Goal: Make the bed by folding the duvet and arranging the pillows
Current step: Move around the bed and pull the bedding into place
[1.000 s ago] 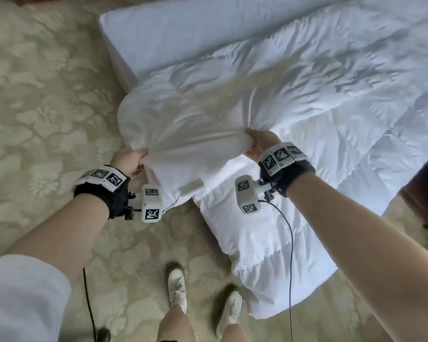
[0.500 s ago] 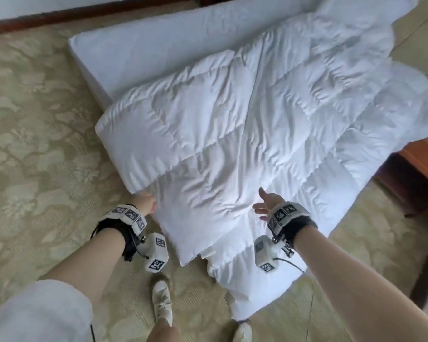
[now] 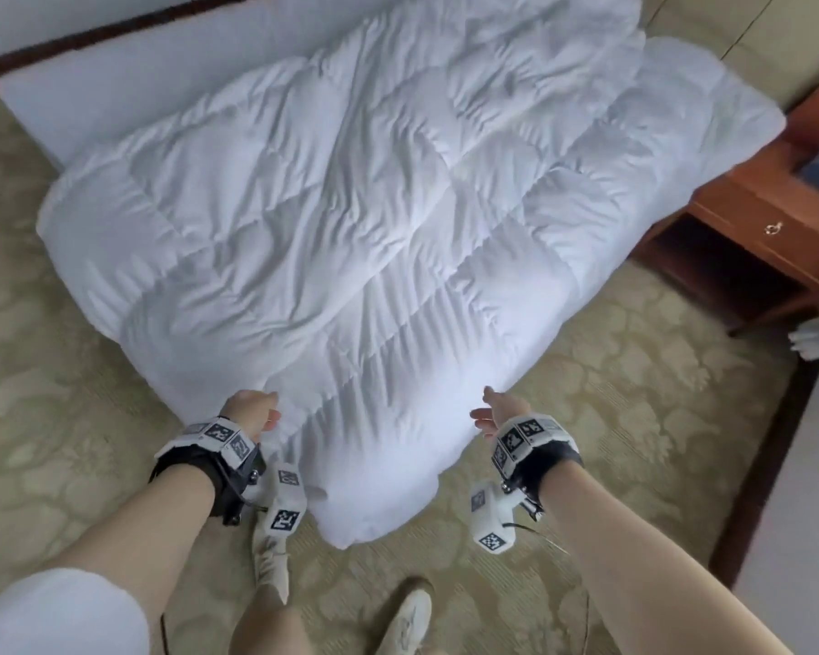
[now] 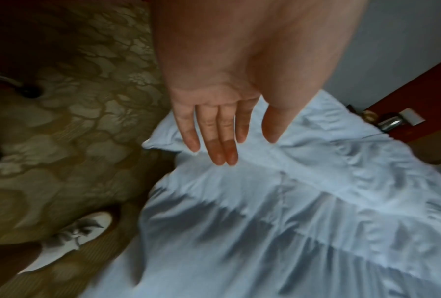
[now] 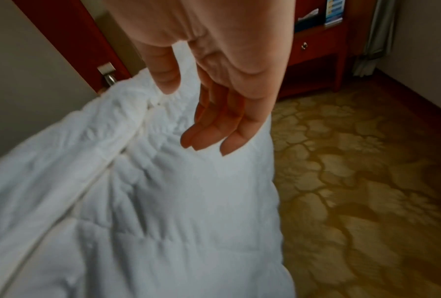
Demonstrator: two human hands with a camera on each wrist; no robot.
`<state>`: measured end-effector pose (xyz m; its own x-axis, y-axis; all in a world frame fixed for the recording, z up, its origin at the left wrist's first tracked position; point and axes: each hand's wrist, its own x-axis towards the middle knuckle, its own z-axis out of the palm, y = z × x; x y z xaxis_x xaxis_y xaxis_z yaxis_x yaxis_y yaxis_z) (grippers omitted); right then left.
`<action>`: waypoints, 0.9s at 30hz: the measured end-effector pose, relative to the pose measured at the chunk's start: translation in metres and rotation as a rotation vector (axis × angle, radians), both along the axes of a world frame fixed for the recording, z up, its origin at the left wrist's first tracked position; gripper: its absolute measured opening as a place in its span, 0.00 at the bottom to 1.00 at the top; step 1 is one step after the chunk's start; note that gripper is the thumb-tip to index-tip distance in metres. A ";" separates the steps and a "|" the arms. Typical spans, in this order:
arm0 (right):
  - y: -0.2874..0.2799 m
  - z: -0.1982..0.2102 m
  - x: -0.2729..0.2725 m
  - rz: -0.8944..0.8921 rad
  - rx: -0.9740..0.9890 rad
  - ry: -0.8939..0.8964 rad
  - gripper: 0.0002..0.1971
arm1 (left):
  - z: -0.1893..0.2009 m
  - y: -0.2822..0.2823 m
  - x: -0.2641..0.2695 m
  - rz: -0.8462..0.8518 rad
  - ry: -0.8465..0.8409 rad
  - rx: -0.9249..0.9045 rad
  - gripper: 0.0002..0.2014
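A white quilted duvet (image 3: 351, 219) lies spread over the bed (image 3: 128, 87), and its near corner hangs down to the carpet. My left hand (image 3: 251, 411) hovers at the duvet's near left edge with fingers (image 4: 214, 145) straight and empty. On the other side, my right hand (image 3: 490, 413) is beside the near right edge, its fingers (image 5: 214, 133) relaxed and holding nothing. Both wrist views show the duvet (image 4: 265, 211) (image 5: 143, 191) just beyond the fingertips. No pillow is in view.
Patterned beige carpet (image 3: 43, 418) surrounds the bed. A red-brown wooden nightstand (image 3: 752, 229) with a drawer stands at the right, close to the duvet's far right corner. My feet in white shoes (image 3: 410, 616) stand just before the hanging corner. A wall runs along the far side.
Both hands gripped the bunched duvet a second ago, threw it out flat over the bed and let go. They now hang open at its near edge.
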<state>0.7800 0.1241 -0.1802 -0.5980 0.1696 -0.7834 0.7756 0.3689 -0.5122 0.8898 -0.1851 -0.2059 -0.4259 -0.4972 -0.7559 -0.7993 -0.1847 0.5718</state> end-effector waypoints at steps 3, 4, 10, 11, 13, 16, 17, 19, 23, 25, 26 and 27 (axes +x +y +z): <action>0.026 -0.050 0.029 -0.001 0.026 -0.073 0.20 | -0.047 0.024 0.036 0.023 -0.083 0.023 0.12; 0.030 -0.070 0.038 -0.005 0.018 -0.097 0.20 | -0.068 0.028 0.049 0.039 -0.104 0.023 0.15; 0.031 -0.167 0.077 -0.029 -0.047 -0.217 0.16 | -0.170 0.047 0.094 0.125 -0.229 0.164 0.39; 0.028 -0.178 0.081 -0.010 -0.056 -0.231 0.14 | -0.179 0.054 0.093 0.131 -0.177 0.213 0.37; 0.023 -0.197 0.088 0.018 -0.072 -0.255 0.12 | -0.203 0.064 0.090 0.125 -0.106 0.302 0.40; 0.018 -0.204 0.097 0.032 -0.099 -0.276 0.16 | -0.223 0.066 0.088 0.158 -0.072 0.352 0.44; 0.016 -0.202 0.099 0.028 -0.103 -0.277 0.17 | -0.203 0.072 0.084 0.178 -0.069 0.359 0.39; 0.013 -0.186 0.102 0.031 -0.108 -0.272 0.20 | -0.163 0.080 0.080 0.166 -0.097 0.383 0.23; -0.001 -0.125 0.110 0.412 -0.099 -0.251 0.39 | -0.072 0.085 0.064 0.037 0.003 0.432 0.17; -0.012 -0.098 0.125 0.559 -0.118 -0.257 0.54 | -0.023 0.087 0.046 0.013 0.093 0.446 0.17; -0.018 -0.089 0.130 0.587 -0.113 -0.260 0.60 | 0.003 0.089 0.035 0.009 0.142 0.466 0.15; -0.023 -0.081 0.131 0.515 -0.116 -0.262 0.65 | 0.027 0.091 0.024 -0.005 0.187 0.502 0.13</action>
